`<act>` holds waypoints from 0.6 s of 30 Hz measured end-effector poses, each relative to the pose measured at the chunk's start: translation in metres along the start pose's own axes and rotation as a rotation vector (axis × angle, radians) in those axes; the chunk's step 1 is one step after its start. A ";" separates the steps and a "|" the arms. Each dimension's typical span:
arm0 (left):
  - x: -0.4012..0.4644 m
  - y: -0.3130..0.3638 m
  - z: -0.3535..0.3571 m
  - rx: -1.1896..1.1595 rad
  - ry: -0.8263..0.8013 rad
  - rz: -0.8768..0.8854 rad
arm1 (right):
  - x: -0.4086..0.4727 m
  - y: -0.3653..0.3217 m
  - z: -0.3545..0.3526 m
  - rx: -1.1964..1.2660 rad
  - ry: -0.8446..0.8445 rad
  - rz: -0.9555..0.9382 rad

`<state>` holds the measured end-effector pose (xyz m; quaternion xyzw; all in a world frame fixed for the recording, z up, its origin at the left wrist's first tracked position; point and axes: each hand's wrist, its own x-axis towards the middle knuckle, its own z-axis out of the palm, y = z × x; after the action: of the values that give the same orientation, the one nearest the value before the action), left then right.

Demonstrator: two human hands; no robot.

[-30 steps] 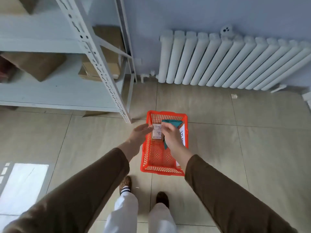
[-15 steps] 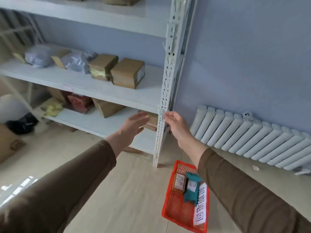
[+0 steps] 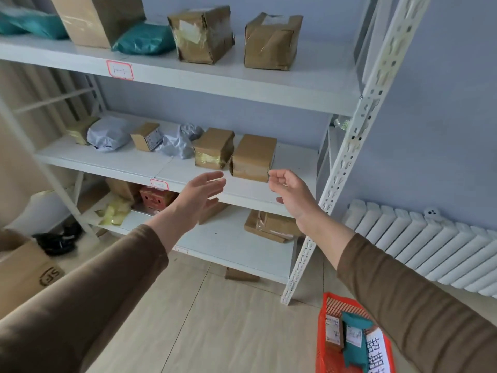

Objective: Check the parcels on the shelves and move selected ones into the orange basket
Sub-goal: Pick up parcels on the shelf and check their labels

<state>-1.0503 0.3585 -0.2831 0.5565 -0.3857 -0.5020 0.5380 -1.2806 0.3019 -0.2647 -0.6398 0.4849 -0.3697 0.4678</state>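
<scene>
A white metal shelving unit (image 3: 357, 125) is set against a pale blue wall (image 3: 443, 117), with a white radiator (image 3: 419, 243) mounted low to its right. The floor (image 3: 215, 319) is laid with light beige tiles. Brown cardboard parcels and teal bags are kept on the top shelf (image 3: 269, 82); on the middle shelf (image 3: 129, 162), grey bags and more brown parcels are lined up. Both hands are raised before the middle shelf. The left hand (image 3: 199, 197) is held out with fingers released and straight, grasping nothing. The right hand (image 3: 293, 192) is seen with fingers loosely curled, also empty, just beside a brown box (image 3: 252, 157). The orange basket (image 3: 326, 354) is placed on the floor at lower right, with a small brown parcel (image 3: 333, 332) and a teal packet (image 3: 355, 343) inside it.
</scene>
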 end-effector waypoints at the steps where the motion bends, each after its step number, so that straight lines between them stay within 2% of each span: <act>1: 0.008 -0.001 -0.005 -0.005 -0.009 -0.002 | 0.007 0.000 0.005 0.000 0.007 0.009; 7: 0.079 -0.005 -0.020 -0.003 -0.072 -0.040 | 0.070 0.018 0.024 0.028 0.073 0.085; 18: 0.259 -0.011 -0.043 0.046 -0.087 -0.147 | 0.252 0.071 0.047 0.113 0.186 0.304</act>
<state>-0.9584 0.1177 -0.3343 0.5733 -0.3782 -0.5550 0.4694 -1.1918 0.0634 -0.3416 -0.4948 0.5956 -0.3790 0.5067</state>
